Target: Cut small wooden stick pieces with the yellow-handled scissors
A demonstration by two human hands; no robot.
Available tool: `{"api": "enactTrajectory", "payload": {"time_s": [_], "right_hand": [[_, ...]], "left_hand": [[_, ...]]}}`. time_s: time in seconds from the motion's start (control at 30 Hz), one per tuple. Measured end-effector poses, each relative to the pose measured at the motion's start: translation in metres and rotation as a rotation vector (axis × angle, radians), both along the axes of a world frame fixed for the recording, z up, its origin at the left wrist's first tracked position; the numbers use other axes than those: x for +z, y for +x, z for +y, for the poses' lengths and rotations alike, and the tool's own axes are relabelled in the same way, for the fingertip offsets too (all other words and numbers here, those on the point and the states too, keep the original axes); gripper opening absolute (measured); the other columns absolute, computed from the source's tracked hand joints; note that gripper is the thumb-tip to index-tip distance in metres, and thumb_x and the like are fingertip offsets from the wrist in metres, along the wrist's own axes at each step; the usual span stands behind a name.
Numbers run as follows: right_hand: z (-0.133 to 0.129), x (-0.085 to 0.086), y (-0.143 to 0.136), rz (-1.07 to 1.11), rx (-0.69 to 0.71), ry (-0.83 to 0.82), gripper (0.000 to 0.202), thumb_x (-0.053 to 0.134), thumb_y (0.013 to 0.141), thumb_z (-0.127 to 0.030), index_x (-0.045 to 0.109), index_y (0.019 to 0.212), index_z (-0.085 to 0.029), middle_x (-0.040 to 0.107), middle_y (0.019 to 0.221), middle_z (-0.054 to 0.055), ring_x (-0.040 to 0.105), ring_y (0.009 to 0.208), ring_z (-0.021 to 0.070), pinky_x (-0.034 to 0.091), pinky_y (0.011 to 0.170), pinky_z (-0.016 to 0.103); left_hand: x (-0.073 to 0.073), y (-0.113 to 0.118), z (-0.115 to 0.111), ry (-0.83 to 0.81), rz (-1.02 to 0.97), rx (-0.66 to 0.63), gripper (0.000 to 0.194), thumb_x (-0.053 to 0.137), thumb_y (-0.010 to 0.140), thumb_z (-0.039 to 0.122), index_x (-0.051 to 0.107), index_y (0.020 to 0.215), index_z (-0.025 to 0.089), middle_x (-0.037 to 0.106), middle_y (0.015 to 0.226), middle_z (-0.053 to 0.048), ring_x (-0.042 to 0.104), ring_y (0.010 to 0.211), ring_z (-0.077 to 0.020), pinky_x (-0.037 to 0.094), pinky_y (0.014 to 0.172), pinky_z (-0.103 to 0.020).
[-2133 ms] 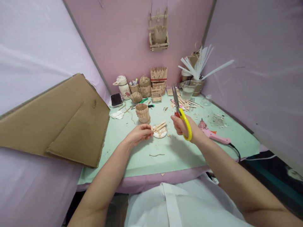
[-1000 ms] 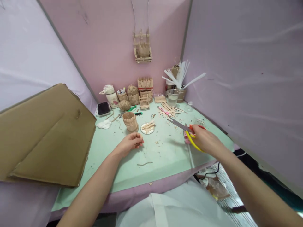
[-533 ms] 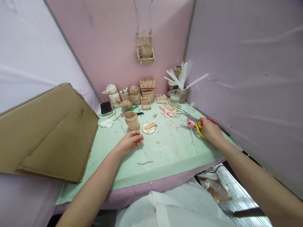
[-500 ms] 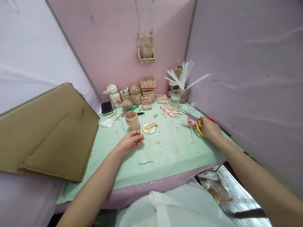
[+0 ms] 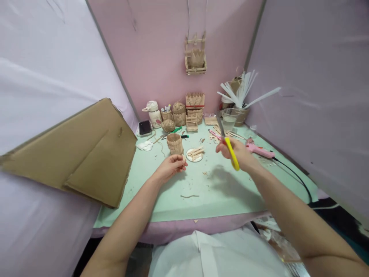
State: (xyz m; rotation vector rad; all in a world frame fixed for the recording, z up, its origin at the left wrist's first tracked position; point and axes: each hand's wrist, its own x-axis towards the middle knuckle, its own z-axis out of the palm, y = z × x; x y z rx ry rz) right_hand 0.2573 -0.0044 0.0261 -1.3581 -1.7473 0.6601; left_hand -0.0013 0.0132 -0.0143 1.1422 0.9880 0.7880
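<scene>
The scissors with long grey metal blades and a yellow handle (image 5: 232,154) are gripped in the right hand (image 5: 242,153), raised above the pale green table cover (image 5: 173,207), blades pointing up and away from the body. The left hand (image 5: 170,168) pinches a small pale wooden piece (image 5: 183,158) between its thumb and fingers.

Just beyond the left hand's grip stands an upright round cup of pale wooden strips (image 5: 175,144). A white round dish (image 5: 198,159) sits between the two grips, slightly farther out, with short flat wooden sticks (image 5: 196,152) lying on it. A short bit of brown twine (image 5: 189,196) lies nearer the body than either grip. To the right of the right hand's grip is a pink glue gun with a black cord (image 5: 263,151). Past that same grip lie a loose pile of pale wooden sticks (image 5: 234,133) and a clear plastic cup (image 5: 230,122).
</scene>
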Motion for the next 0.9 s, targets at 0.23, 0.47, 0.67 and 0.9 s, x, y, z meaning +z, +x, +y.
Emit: {"api": "enactTrajectory", "payload": {"time_s": [0.23,0.47,0.67,0.9], "right_hand": [[0.011,-0.039,-0.074,-0.033,0.174,-0.027,0.030,0.053,0.074,-0.049,0.039,0.076,-0.022,0.042,0.066,-0.005,0.037,0.059,0.0113,0.032,0.055,0.024],[-0.002,-0.060,-0.071,-0.298,0.132,0.011,0.033,0.058,0.072,-0.048,0.043,0.086,-0.022,0.054,0.077,-0.001,0.045,0.062,0.0141,0.029,0.055,0.024],[-0.001,-0.063,-0.072,-0.347,0.082,0.012,0.036,0.057,0.073,-0.051,0.044,0.089,-0.022,0.057,0.080,0.001,0.050,0.066,0.0161,0.029,0.054,0.025],[0.000,-0.064,-0.069,-0.388,0.059,0.011,0.034,0.057,0.074,-0.048,0.045,0.090,-0.021,0.059,0.083,0.004,0.054,0.070,0.0182,0.029,0.054,0.025]], "left_hand": [[0.001,-0.008,0.005,0.123,-0.060,0.096,0.022,0.069,0.065,0.030,0.057,0.077,0.016,0.059,0.070,-0.001,0.053,0.060,-0.0081,0.039,0.058,-0.021],[-0.002,-0.006,0.006,0.250,-0.066,0.150,0.020,0.067,0.064,0.028,0.058,0.077,0.016,0.063,0.074,-0.001,0.059,0.068,-0.0124,0.041,0.061,-0.024],[-0.006,-0.007,0.008,0.376,-0.037,0.144,0.018,0.065,0.067,0.026,0.059,0.080,0.016,0.060,0.066,0.001,0.056,0.062,-0.0107,0.042,0.061,-0.025],[-0.001,-0.008,0.005,0.439,0.065,0.124,0.019,0.062,0.070,0.025,0.061,0.087,0.015,0.060,0.068,0.000,0.054,0.063,-0.0104,0.042,0.061,-0.024]]}}
